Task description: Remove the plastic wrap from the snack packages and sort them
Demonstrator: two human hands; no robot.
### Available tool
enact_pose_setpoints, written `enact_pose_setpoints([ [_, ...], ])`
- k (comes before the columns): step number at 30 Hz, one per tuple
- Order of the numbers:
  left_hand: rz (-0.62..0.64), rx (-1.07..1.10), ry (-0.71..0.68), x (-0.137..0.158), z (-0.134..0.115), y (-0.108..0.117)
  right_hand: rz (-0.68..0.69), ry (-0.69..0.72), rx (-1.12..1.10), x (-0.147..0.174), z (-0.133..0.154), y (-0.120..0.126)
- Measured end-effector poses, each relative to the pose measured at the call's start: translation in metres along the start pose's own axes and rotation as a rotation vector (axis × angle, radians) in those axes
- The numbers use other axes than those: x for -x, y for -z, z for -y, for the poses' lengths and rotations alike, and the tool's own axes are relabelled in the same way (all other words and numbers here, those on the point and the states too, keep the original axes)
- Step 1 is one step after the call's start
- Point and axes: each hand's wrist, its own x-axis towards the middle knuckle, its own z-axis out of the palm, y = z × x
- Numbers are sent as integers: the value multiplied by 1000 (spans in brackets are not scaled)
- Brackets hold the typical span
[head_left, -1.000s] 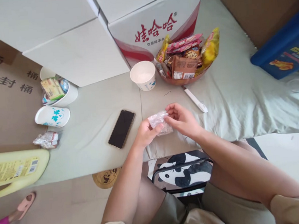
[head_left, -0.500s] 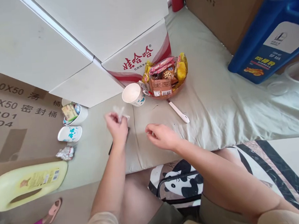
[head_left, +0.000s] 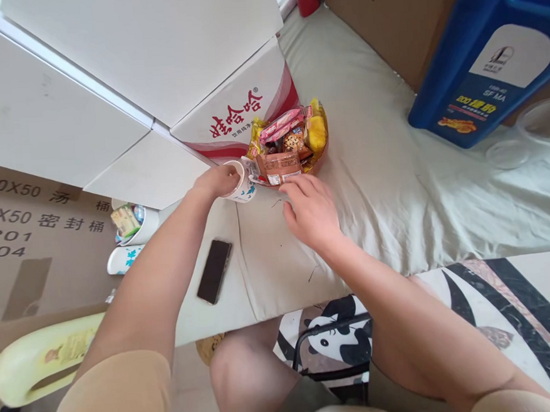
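Observation:
My left hand (head_left: 222, 181) reaches into the mouth of a white paper cup (head_left: 244, 190) with blue leaf prints. Its fingertips are hidden inside the cup, so what they hold, if anything, does not show. My right hand (head_left: 312, 211) is open, palm down, fingers spread at the front rim of a bowl of snacks (head_left: 318, 166). Closest to those fingers lies a brown snack packet (head_left: 279, 167) with a barcode. Pink packets (head_left: 282, 125) and a yellow packet (head_left: 316, 125) are piled behind it. The white handle seen earlier is hidden, apparently under my right hand.
A dark phone (head_left: 215, 271) lies on the cloth near the front edge. To the left are another paper cup (head_left: 123, 260) on its side, a tub of packets (head_left: 147, 226) and a yellow jug (head_left: 68, 352). A blue jug (head_left: 486, 59) stands at right; a white-and-red carton (head_left: 245, 117) stands behind.
My left hand has moved forward into the paper cup, and the clear wrapper it held is out of sight. My right hand has moved forward to the bowl and opened. The phone is uncovered.

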Motion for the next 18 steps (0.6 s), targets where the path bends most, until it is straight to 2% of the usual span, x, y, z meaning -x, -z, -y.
enact_pose_setpoints([
  [3,-174,-97,1,27,-12,12,-30,5,73,-6,-9,2],
  [5,-205,-104,-164,52,-26,14,-8,21,110,-6,-11,3],
  [7,-104,-84,-337,75,-43,8,1,21,138,-6,-12,5],
  [9,28,-71,-372,90,-60,-3,-4,3,159,-5,-11,8],
  [11,118,-107,-341,96,-75,-16,-25,-31,180,-4,-10,12],
  [14,110,-138,-323,92,-93,-30,-91,-99,209,0,-10,20],
  [18,95,-87,-413,83,-113,-34,-167,-145,229,7,-19,35],
])
